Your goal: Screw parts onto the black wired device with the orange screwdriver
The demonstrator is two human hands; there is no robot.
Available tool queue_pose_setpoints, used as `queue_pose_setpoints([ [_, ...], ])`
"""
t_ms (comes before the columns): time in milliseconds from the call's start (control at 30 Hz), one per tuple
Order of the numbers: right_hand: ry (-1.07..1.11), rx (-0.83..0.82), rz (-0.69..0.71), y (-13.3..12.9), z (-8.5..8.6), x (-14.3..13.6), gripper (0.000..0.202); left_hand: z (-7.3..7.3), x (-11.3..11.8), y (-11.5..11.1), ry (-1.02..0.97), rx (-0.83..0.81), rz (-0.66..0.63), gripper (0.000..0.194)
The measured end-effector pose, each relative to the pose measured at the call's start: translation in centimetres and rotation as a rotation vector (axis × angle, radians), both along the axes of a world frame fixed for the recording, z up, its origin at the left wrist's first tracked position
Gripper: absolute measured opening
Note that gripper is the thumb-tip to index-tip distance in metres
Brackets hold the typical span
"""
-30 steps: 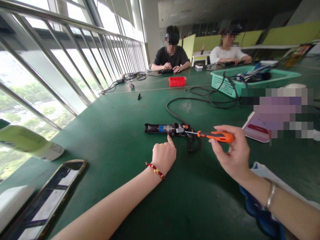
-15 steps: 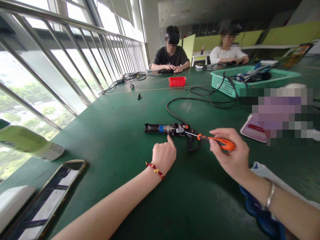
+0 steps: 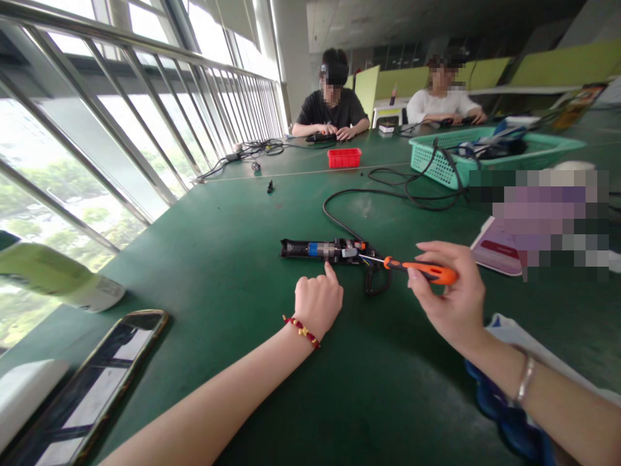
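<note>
On the green table lies an opened black corded device (image 3: 294, 248), its inner parts bare: a blue-banded cylinder, a grey block, a bit of orange and thin wires. My left hand (image 3: 317, 303) rests just in front of it. Its index finger points out to the near edge of the device, while the other fingers are curled under and their inside is hidden. An orange and black screwdriver (image 3: 439, 274) is in my right hand (image 3: 458, 301), gripped by thumb and fingers at the handle. The screwdriver's shaft points left, its tip among the parts beside the grey block.
A black cable (image 3: 334, 197) runs from the device toward a green basket (image 3: 439, 169). Beyond are a red tray (image 3: 344, 158) and a small black part (image 3: 270, 188). A phone (image 3: 104, 382) and a bottle (image 3: 53, 275) lie left. Two people sit across the table.
The screwdriver handle has turned a little, and my right fingers have shifted on it and risen slightly. My left hand and the device have hardly moved.
</note>
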State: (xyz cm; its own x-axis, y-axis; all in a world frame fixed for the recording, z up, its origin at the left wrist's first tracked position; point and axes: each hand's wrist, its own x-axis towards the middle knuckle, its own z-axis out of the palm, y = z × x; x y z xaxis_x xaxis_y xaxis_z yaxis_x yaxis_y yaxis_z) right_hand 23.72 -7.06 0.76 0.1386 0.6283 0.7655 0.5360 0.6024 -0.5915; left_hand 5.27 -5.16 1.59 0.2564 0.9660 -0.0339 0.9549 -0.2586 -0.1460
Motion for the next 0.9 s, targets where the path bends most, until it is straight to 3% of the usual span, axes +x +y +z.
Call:
queue_pose_setpoints([
  [100, 0.042, 0.041, -0.004, 0.28, -0.2, 0.01, 0.039, -0.25, -0.04, -0.13, -0.004, 0.13, -0.002, 0.043],
  [233, -0.008, -0.002, -0.008, 0.17, -0.06, -0.01, 0.027, -0.37, -0.13, -0.19, -0.015, 0.26, 0.0, 0.032],
  [367, -0.035, -0.019, -0.011, -0.02, 0.06, -0.02, 0.023, -0.57, -0.21, -0.2, -0.041, 0.354, -0.034, 0.039],
  [533, 0.016, 0.02, -0.005, 0.2, -0.11, 0.1, 0.034, -0.84, -0.19, -0.13, -0.067, 0.346, -0.053, 0.051],
  [733, -0.043, -0.048, 0.016, -0.15, 0.12, -0.01, 0.017, -0.98, -0.19, 0.02, -0.052, 0.328, -0.065, 0.054],
  [900, 0.026, 0.016, 0.002, 0.24, -0.22, 0.05, 0.034, -0.91, -0.19, 0.02, -0.045, 0.325, -0.062, 0.053],
])
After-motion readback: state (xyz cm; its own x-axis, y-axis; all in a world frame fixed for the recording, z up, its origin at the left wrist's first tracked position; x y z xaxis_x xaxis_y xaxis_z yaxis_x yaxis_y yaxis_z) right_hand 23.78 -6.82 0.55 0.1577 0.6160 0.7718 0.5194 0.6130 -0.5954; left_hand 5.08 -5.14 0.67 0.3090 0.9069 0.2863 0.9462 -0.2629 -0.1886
